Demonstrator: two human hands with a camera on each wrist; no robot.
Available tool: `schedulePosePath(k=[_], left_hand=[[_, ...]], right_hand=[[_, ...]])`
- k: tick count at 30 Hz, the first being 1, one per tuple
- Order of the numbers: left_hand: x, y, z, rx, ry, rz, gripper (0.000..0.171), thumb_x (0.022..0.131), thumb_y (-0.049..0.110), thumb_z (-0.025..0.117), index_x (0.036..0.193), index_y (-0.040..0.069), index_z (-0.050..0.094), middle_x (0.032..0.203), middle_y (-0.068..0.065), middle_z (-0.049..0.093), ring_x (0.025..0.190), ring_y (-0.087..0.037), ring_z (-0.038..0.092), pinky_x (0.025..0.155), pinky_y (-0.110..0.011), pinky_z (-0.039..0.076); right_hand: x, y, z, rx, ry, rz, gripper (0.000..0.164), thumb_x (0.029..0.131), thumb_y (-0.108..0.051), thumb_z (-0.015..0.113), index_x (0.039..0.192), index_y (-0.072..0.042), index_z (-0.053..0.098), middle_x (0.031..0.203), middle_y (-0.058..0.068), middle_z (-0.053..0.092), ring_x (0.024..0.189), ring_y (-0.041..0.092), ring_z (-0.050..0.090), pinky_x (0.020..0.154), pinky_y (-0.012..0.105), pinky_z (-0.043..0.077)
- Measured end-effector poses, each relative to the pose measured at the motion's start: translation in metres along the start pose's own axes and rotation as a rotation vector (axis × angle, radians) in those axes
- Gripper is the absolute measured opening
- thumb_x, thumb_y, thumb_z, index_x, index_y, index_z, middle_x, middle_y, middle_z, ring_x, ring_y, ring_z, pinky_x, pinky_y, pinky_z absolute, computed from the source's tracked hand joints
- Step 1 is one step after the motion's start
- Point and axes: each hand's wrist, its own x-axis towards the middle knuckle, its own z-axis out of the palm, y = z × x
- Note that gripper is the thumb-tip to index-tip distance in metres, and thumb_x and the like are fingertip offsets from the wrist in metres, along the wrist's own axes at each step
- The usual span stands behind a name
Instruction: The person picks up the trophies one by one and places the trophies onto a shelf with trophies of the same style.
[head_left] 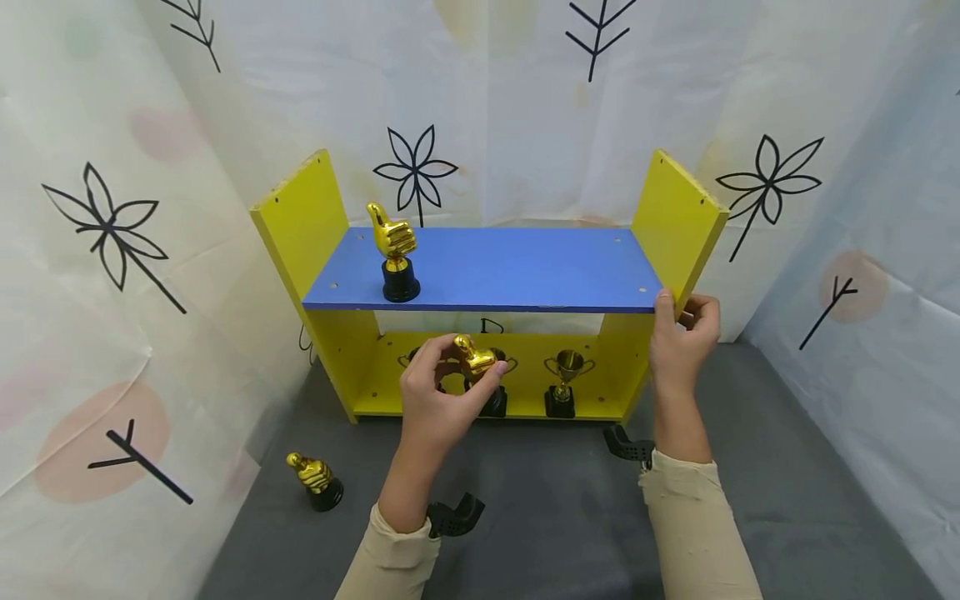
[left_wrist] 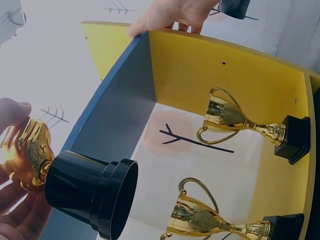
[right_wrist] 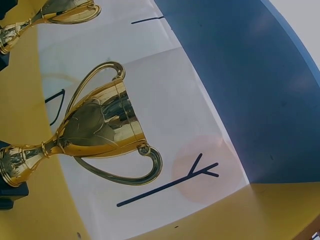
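Note:
My left hand (head_left: 442, 396) grips a gold thumbs-up trophy (head_left: 477, 358) by its golden top, in front of the shelf unit. In the left wrist view its black base (left_wrist: 90, 192) points toward the trophy cups. My right hand (head_left: 682, 342) holds the right side panel (head_left: 678, 217) of the yellow and blue shelf, thumb at the front corner of the blue board (head_left: 510, 267), fingers round the outside. Another thumbs-up trophy (head_left: 393, 250) stands upright on the blue board's left part. Below, a cup trophy (head_left: 568, 379) stands at the right; others are partly hidden behind my left hand.
A third thumbs-up trophy (head_left: 315, 481) is on the grey table (head_left: 555, 508), left of my left forearm. The yellow left side panel (head_left: 303, 217) rises above the blue board. White cloth (head_left: 525, 125) with plant drawings surrounds the table at the back and sides.

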Motion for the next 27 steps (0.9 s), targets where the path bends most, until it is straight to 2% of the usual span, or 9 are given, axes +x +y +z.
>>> schedulePosePath(k=[6, 15, 23, 27], left_hand=[[0.001, 0.002, -0.002, -0.003, 0.006, -0.007, 0.042, 0.079, 0.016, 0.096, 0.111, 0.002, 0.071, 0.1, -0.01, 0.07, 0.088, -0.022, 0.071, 0.075, -0.028, 0.064], [0.0, 0.003, -0.004, -0.002, 0.012, -0.011, 0.041, 0.079, 0.016, 0.095, 0.111, 0.005, 0.072, 0.099, -0.009, 0.071, 0.087, -0.022, 0.071, 0.074, -0.031, 0.064], [-0.001, 0.005, -0.007, 0.013, 0.014, -0.034, 0.042, 0.079, 0.017, 0.096, 0.112, 0.003, 0.072, 0.102, -0.009, 0.071, 0.089, -0.021, 0.071, 0.079, -0.032, 0.064], [0.001, 0.005, -0.008, 0.011, 0.015, -0.033, 0.042, 0.079, 0.017, 0.096, 0.111, 0.003, 0.071, 0.101, -0.009, 0.071, 0.088, -0.02, 0.07, 0.08, -0.035, 0.065]], right_hand=[[-0.001, -0.006, 0.002, 0.011, 0.002, -0.005, 0.02, 0.098, -0.03, 0.072, 0.093, -0.028, 0.053, 0.097, -0.009, 0.054, 0.088, 0.011, 0.052, 0.076, 0.028, 0.041], [-0.016, -0.038, 0.0, 0.028, -0.019, -0.005, 0.015, 0.099, -0.024, 0.068, 0.091, -0.024, 0.055, 0.094, -0.006, 0.055, 0.085, 0.01, 0.051, 0.074, 0.026, 0.04], [-0.002, -0.005, -0.002, 0.011, -0.011, -0.004, 0.018, 0.098, -0.032, 0.072, 0.094, -0.027, 0.055, 0.096, -0.01, 0.055, 0.088, 0.011, 0.053, 0.074, 0.028, 0.043], [-0.006, -0.013, -0.002, 0.022, -0.016, -0.01, 0.018, 0.099, -0.029, 0.071, 0.092, -0.027, 0.055, 0.096, -0.008, 0.056, 0.088, 0.011, 0.053, 0.075, 0.028, 0.043]])
